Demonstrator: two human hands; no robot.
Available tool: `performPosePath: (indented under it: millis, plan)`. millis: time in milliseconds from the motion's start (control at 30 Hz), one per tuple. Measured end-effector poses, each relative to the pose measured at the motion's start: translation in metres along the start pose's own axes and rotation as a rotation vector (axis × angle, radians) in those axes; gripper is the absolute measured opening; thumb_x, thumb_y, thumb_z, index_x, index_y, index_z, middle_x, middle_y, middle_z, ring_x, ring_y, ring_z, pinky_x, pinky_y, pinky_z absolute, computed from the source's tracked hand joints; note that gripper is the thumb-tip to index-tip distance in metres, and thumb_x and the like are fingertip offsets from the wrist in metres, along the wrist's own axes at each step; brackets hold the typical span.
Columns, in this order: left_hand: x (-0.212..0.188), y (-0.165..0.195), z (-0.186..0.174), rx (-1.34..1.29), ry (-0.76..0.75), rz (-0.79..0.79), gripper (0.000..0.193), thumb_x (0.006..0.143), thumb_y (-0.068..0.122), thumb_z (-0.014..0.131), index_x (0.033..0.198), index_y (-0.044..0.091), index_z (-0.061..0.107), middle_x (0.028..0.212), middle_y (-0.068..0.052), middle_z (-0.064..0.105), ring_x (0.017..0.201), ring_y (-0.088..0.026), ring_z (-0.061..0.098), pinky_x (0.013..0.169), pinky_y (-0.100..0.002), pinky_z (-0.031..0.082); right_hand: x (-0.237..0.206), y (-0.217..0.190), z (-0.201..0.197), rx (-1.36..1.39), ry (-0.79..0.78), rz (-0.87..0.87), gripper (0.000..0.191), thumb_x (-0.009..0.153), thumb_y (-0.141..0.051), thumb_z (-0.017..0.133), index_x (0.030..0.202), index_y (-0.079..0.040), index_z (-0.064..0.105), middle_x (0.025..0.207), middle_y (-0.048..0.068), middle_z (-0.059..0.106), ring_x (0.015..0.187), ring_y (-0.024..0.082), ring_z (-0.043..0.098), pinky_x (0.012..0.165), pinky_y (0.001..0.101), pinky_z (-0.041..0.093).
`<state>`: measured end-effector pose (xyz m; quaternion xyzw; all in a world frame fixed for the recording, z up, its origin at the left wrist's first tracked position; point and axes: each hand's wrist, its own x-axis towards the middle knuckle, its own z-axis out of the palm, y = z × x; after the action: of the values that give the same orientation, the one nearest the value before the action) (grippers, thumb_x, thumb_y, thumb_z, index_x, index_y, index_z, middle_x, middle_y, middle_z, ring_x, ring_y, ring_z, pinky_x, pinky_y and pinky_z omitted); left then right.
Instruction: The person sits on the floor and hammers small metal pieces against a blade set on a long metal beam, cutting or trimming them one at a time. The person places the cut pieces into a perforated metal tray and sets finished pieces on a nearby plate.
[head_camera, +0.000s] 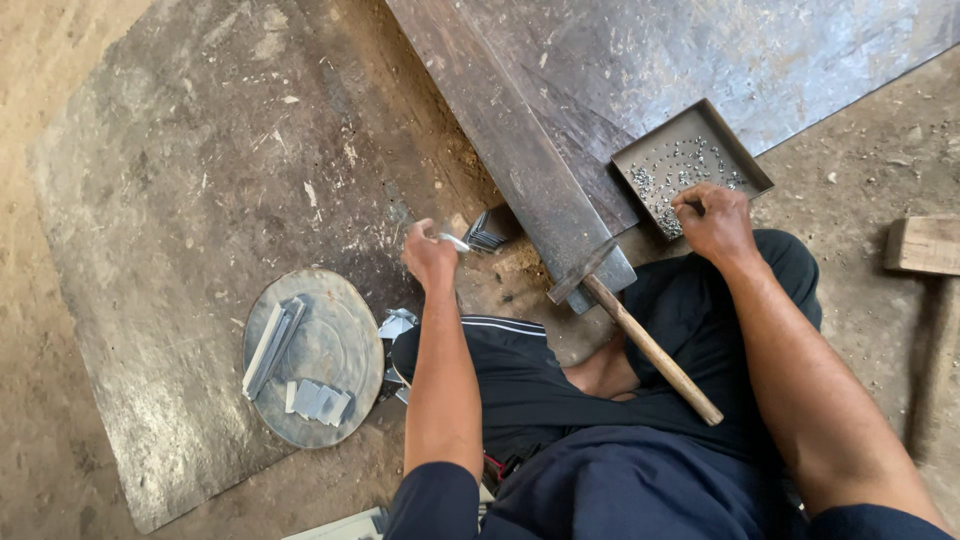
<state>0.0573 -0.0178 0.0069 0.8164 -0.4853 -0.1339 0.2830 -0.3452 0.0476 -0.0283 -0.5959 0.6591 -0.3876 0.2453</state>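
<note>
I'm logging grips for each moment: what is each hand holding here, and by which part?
The left hand pinches a small bent metal strip by one end. The right hand reaches into the tray of small rivets; any hold there cannot be told.

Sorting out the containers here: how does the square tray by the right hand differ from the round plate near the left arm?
The square tray has raised edges and holds many tiny loose metal bits; the round plate looks flat and carries a few flat metal strips. The right hand reaches into the tray; the left hand, gripping a small metal piece, is clear of the plate. Both are dull grey metal.
</note>
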Motion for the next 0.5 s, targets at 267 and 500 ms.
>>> performPosePath:
  millis: [267,500]
  plan:
    - [-0.021,0.029,0.02,-0.454,-0.234,0.216,0.017,0.09,0.013,0.072,0.101,0.001,0.074,0.081,-0.011,0.075,0.073,-0.016,0.069,0.071,-0.032,0.056,-0.005,-0.035,0.003,0.282,0.055,0.071,0.013,0.089,-0.01,0.078,0.102,-0.007,0.077,0.099,0.007,0.077,0.09,0.012,0.072,0.08,0.0281,0.058]
    - [-0.065,0.056,0.053,-0.39,0.004,0.606,0.017,0.086,0.014,0.077,0.095,0.002,0.068,0.089,-0.013,0.066,0.085,-0.03,0.064,0.08,-0.042,0.051,-0.021,-0.108,0.052,0.183,-0.182,-0.044,0.008,0.086,-0.005,0.073,0.094,-0.003,0.076,0.089,0.008,0.074,0.074,0.016,0.07,0.065,0.0306,0.056]
